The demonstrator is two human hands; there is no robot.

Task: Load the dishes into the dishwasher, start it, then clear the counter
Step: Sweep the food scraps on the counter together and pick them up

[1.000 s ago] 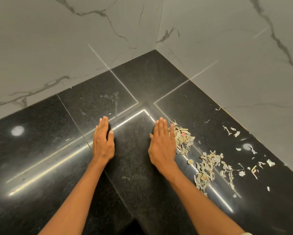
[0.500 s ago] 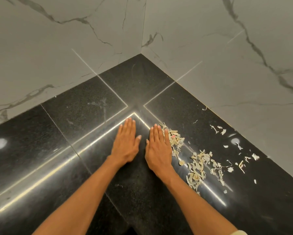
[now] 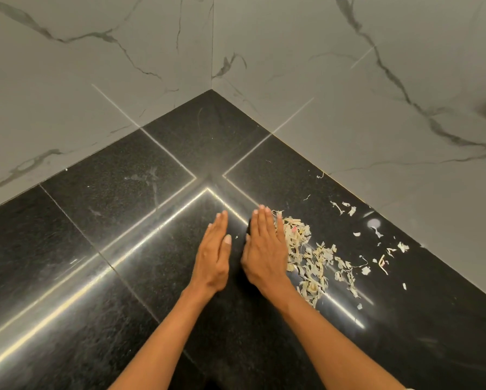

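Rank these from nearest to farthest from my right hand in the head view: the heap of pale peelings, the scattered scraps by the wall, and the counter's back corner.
From the right hand:
1. Heap of pale peelings, touching its right edge.
2. Scattered pale scraps, farther right, near the marble wall.
3. Back corner of the black granite counter, straight ahead, farthest.

Both hands flat on the black counter (image 3: 101,249), centre frame: left hand (image 3: 212,256) beside right hand (image 3: 264,253), whose outer edge touches a pile of pale peelings (image 3: 306,257); marble wall (image 3: 377,94) fills the top.
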